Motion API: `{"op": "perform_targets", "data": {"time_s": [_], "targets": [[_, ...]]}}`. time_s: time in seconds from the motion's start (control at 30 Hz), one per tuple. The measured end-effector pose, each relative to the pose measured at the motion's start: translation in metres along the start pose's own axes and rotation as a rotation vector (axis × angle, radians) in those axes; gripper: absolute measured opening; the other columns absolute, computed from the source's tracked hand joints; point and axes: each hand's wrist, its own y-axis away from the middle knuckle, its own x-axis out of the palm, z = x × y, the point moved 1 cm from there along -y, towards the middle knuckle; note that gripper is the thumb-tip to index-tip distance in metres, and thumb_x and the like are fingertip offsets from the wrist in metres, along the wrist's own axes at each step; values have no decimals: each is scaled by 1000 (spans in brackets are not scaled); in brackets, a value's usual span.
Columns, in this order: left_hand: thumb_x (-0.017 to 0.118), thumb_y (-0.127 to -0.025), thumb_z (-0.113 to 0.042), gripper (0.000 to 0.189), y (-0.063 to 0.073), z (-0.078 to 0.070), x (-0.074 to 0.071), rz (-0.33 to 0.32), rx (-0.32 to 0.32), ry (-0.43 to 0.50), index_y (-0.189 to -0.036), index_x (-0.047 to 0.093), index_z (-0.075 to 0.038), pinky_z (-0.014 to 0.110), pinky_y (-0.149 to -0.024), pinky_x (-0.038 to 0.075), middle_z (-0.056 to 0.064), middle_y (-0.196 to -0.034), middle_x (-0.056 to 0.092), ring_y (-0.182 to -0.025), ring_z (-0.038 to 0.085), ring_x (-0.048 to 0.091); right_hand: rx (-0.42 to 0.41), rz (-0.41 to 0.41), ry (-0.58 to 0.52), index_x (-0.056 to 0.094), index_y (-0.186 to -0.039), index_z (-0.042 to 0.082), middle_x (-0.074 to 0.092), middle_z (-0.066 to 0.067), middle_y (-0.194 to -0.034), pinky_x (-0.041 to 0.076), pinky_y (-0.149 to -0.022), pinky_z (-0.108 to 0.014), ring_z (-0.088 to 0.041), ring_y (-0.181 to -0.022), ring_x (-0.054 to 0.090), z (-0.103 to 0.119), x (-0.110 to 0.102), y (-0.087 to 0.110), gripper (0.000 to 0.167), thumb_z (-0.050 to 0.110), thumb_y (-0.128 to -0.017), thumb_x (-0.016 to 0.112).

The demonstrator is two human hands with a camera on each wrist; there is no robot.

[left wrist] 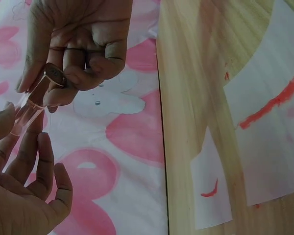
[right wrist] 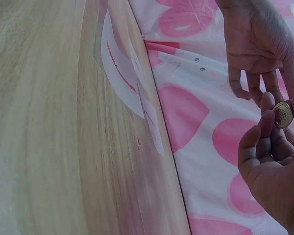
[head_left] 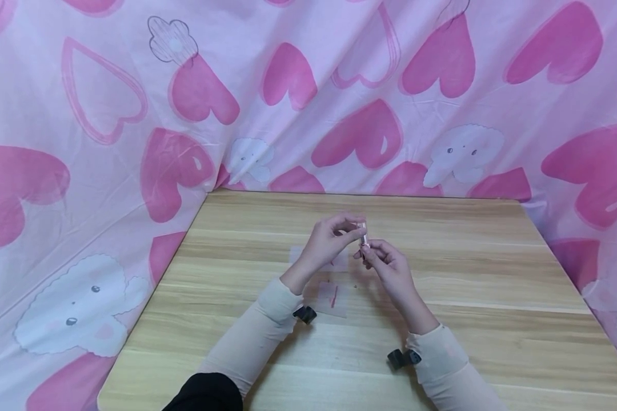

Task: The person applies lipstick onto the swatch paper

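A lipstick tube (head_left: 363, 235) with a clear cap and a rose-gold base is held above the far middle of the table. My left hand (head_left: 329, 241) pinches its clear end between thumb and fingers, while my right hand (head_left: 389, 267) grips the metallic base. In the left wrist view the shiny base (left wrist: 53, 76) angles out of the right fingers. The right wrist view shows the flat end of the base (right wrist: 284, 115) between both hands. Below lie a near paper piece (head_left: 326, 305) with a red streak and a farther paper (head_left: 299, 252), partly behind the left hand.
The wooden table (head_left: 493, 319) ends at the back and sides against a pink heart-patterned cloth (head_left: 288, 142). Small red smudges (right wrist: 138, 143) mark the wood beside the papers. A black wrist camera sits on each sleeve.
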Motion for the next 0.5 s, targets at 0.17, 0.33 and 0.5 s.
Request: {"op": "perform_targets", "data": {"time_s": [0.17, 0.33, 0.5], "targets": [[72, -94, -36, 25, 1, -2, 0, 7, 18, -41, -117, 73, -26, 32, -82, 54, -14, -109, 73, -96, 5, 69, -1, 44, 16, 58, -120, -11, 74, -18, -100, 54, -72, -28, -16, -80, 63, 0, -2, -1, 31, 14, -102, 61], [70, -95, -37, 27, 1, 0, 0, 34, 39, -99, -120, 72, -27, 43, -88, 51, -16, -106, 73, -100, 2, 66, -31, 114, 133, 60, -123, -5, 72, -22, -109, 54, -76, -29, -21, -93, 67, 0, -8, -5, 28, 14, -102, 60], [69, -97, -32, 32, 3, 7, -1, 91, 83, -188, -126, 70, -22, 49, -94, 51, -13, -115, 72, -108, 6, 63, -88, 166, 394, 67, -121, 8, 71, -10, -112, 56, -81, -30, -24, -99, 67, -5, -17, -13, 25, 21, -99, 67]]}}
